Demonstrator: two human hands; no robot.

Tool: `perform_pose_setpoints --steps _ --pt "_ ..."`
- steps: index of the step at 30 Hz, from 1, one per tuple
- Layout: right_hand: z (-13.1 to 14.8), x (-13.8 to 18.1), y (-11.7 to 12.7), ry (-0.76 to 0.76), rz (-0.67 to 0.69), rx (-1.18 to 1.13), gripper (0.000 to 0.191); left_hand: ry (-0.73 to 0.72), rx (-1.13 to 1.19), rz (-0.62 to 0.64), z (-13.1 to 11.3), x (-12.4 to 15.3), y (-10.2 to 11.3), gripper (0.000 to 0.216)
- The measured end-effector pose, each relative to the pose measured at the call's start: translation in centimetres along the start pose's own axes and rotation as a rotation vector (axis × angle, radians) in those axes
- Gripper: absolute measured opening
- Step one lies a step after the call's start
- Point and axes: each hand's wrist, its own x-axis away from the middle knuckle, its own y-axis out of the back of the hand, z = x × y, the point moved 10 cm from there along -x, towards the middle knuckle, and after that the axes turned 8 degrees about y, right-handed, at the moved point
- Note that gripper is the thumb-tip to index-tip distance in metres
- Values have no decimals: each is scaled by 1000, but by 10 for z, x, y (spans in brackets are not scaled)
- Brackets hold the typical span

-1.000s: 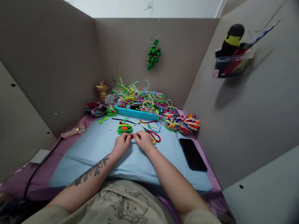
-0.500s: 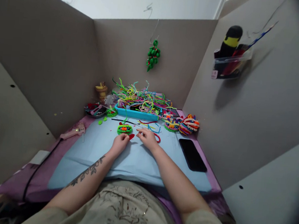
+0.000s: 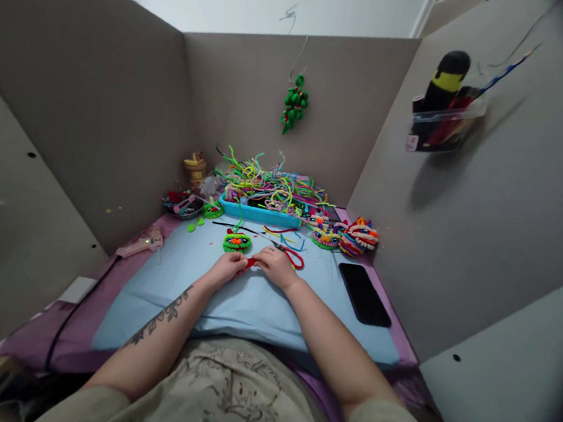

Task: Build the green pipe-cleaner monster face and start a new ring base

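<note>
Both my hands meet over the blue cloth, closed on a small red fuzzy piece [image 3: 251, 262], apparently bent pipe cleaner. My left hand [image 3: 229, 268] pinches its left end; my right hand [image 3: 276, 267] grips the other end, its fingers partly hiding it. Just beyond my left hand sits a green fuzzy animal head [image 3: 237, 242] with an orange middle and a red bit on top. Red-handled scissors [image 3: 298, 259] lie behind my right hand, partly covered by it. Loose pipe cleaners [image 3: 279, 231] in red, yellow, blue and black are strewn farther back.
A blue tray [image 3: 261, 216] heaped with colourful pipe cleaners stands at the back. Finished-looking fuzzy heads [image 3: 358, 237] sit right of it. A black phone [image 3: 364, 294] lies at right, a pink glue gun [image 3: 141, 245] with a cord at left, and a dark bowl [image 3: 182, 207] behind it.
My right hand has come down and left to close on the red piece, which only my left hand held before. The view has shifted slightly.
</note>
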Motion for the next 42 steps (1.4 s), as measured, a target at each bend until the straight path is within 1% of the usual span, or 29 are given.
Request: perform_pose_setpoints --steps 9,11,15,18,25,29,34,36,39,42 --pt "-5 1 -3 -47 -9 -31 15 -23 -6 -12 2 -1 1 22" --pt "-7 1 -1 -80 -18 -43 15 -35 -8 -45 1 -1 3 22" --pt "-12 3 5 -193 -58 -47 22 -71 -22 -124 -2 1 7 22" --pt "-13 3 6 -259 -68 -30 13 -94 -44 -167 -4 2 9 22" --pt "-13 -1 -1 -314 -62 15 19 -115 -83 -245 -3 3 13 18" --pt "-14 -2 -5 -322 -73 18 18 -111 -77 -268 -1 2 14 16" --pt "-19 0 -1 -299 -89 -35 17 -92 -39 -266 0 2 16 17" --pt "-20 2 3 -263 -88 -67 17 -82 -18 -253 0 3 16 19" --pt "-19 3 4 -188 -67 -97 30 -62 8 -219 0 3 14 21" --pt "-15 2 1 -122 -33 -100 29 -41 26 -174 1 3 10 21"
